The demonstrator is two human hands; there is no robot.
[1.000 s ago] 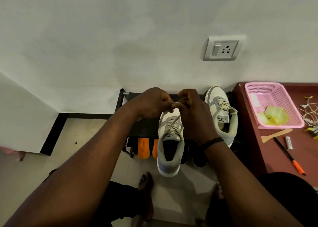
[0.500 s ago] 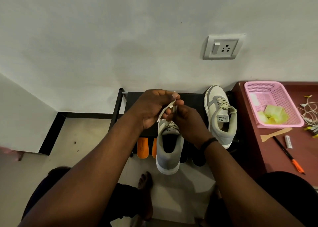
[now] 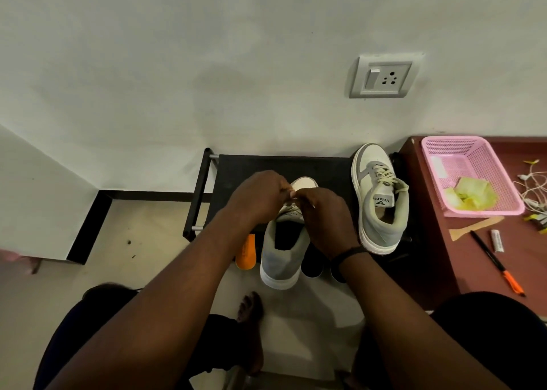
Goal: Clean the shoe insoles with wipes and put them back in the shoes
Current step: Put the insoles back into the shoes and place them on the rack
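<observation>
A grey and cream sneaker [image 3: 282, 256] rests on the front of a black shoe rack [image 3: 251, 167], heel hanging over the edge. My left hand [image 3: 257, 196] and my right hand [image 3: 324, 215] meet above its tongue, fingers pinched on its laces. Most of the lacing is hidden under the hands. The matching second sneaker [image 3: 380, 200] stands on the rack to the right, laces loose. An orange insole [image 3: 246, 252] shows on the lower shelf, left of the near sneaker.
A brown table [image 3: 473, 256] stands at the right with a pink basket [image 3: 473, 176] holding yellow crumpled material, a pen [image 3: 497, 264], a small tube and cables. A wall socket [image 3: 383, 77] is above. My bare foot [image 3: 250, 330] rests on the floor below the rack.
Both hands came down closer to the sneaker's tongue with the laces. The lace end held up half a second ago is no longer visible.
</observation>
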